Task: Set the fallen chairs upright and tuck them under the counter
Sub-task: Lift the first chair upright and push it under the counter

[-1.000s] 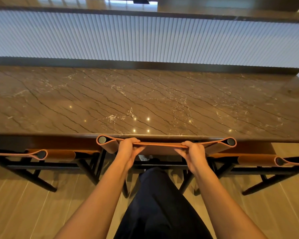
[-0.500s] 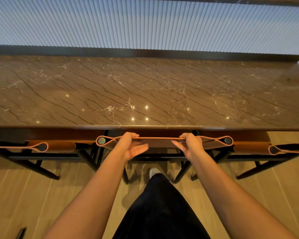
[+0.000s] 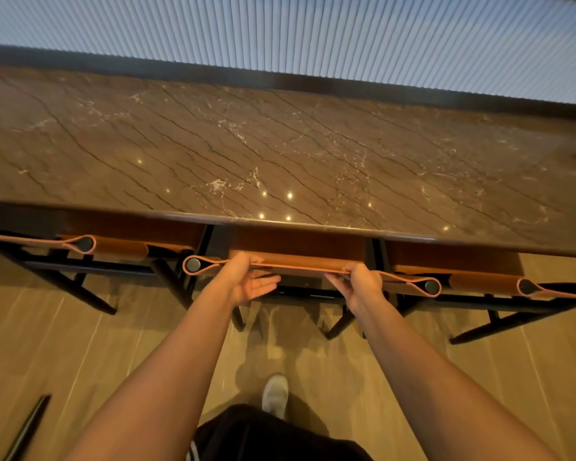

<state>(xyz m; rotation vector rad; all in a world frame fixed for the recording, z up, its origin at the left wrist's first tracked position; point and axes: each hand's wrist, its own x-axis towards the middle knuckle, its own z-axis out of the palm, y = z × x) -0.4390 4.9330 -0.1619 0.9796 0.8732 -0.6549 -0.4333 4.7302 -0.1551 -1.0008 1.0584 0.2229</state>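
At the lower left corner of the frame a dark slanted bar point(image 3: 25, 427) lies on the pale wood floor point(image 3: 64, 354); what it belongs to cannot be told. Above it, at mid left, the left chair point(image 3: 110, 249) stands upright with its tan leather backrest just below the counter's front edge and its black legs on the floor.

Centre frame, both bare forearms reach forward from the bottom edge to the middle chair point(image 3: 300, 265), which stands upright with its seat tucked beneath the counter. The left hand point(image 3: 246, 281) rests against the top edge of the backrest with the palm turned up and the fingers loose and spread, not closed on anything. The right hand point(image 3: 361, 282) curls over the same edge, fingers folded down around the leather strap in a firm hold. Between the arms, low in the frame, a pale shoe point(image 3: 275, 392) and dark clothing show.

At mid right, the right chair point(image 3: 486, 283) also stands upright at the counter, its rolled backrest end just beside the middle chair's.

Across the whole width, the brown veined marble counter point(image 3: 280, 154) runs slightly tilted, with small light reflections on it. Along the top of the frame a ribbed pale panel point(image 3: 313, 31) stands behind the counter.
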